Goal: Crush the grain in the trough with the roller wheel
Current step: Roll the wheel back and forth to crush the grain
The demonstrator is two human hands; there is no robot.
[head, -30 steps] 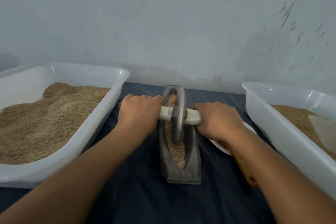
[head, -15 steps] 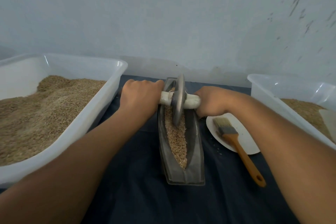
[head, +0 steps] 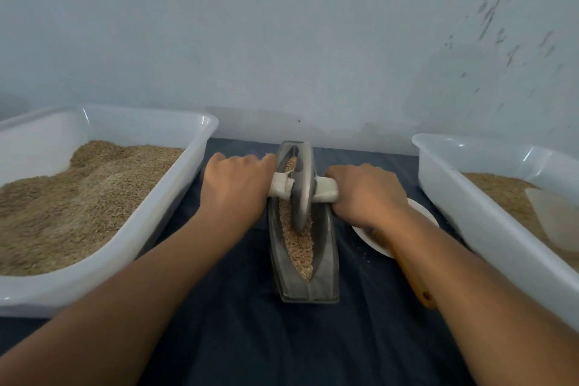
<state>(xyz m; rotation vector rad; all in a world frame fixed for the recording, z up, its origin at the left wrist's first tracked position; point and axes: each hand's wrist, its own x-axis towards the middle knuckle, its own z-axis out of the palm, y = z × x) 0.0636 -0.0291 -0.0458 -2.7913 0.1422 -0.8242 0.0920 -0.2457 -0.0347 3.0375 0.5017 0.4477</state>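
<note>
A grey boat-shaped trough (head: 326,279) lies lengthwise on the dark cloth, with tan grain (head: 299,247) along its groove. A grey roller wheel (head: 302,188) stands upright in the groove, around the trough's middle and far part. A white-wrapped axle (head: 326,193) runs through the wheel. My left hand (head: 235,188) grips the axle's left end. My right hand (head: 366,194) grips its right end. Both fists sit just outside the trough walls.
A large white tub (head: 163,213) heaped with grain stands on the left. A second white tub (head: 488,226) with grain and a pale scoop (head: 554,219) is on the right. A white plate (head: 419,213) and a wooden-handled brush (head: 416,285) lie under my right forearm. A wall rises behind.
The wheel rolled to the far end of the trough and has come back towards me. My right forearm again covers most of the brush and plate.
</note>
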